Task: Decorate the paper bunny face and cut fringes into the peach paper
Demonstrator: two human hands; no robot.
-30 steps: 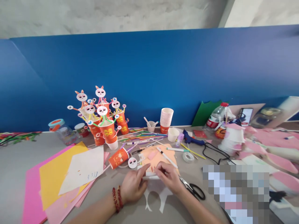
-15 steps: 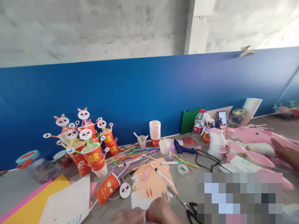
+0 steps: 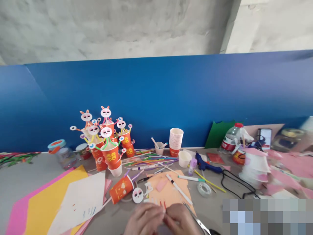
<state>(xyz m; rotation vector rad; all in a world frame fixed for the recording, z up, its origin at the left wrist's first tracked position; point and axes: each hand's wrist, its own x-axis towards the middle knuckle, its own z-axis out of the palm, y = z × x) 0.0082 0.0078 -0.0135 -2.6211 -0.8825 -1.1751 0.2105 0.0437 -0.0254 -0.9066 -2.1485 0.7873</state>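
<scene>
My left hand [image 3: 145, 220] and my right hand [image 3: 179, 218] meet at the bottom centre, fingertips pinched together. Whatever is between them is too small and hidden to name. Just beyond the fingers lies a peach paper sheet [image 3: 180, 180] with a white marker [image 3: 179, 189] and small red slips on it. A white rabbit-face disc [image 3: 137, 195] rests to the left of the sheet, close to a tipped red paper cup [image 3: 121, 189] with purple stems. Scissors [image 3: 202, 225] lie by my right hand, their blades partly behind it.
Red cups with rabbit figures [image 3: 110, 155] stand at the back left, beyond coloured paper sheets [image 3: 39, 209]. Further right are stacked cups [image 3: 176, 140], a blue glue gun [image 3: 207, 165], a tape roll [image 3: 204, 189] and a water bottle [image 3: 231, 140].
The view has swung left, so things sit further right. My hands are now more fully in view, fingertips touching. Another person's hand at the right has left the view.
</scene>
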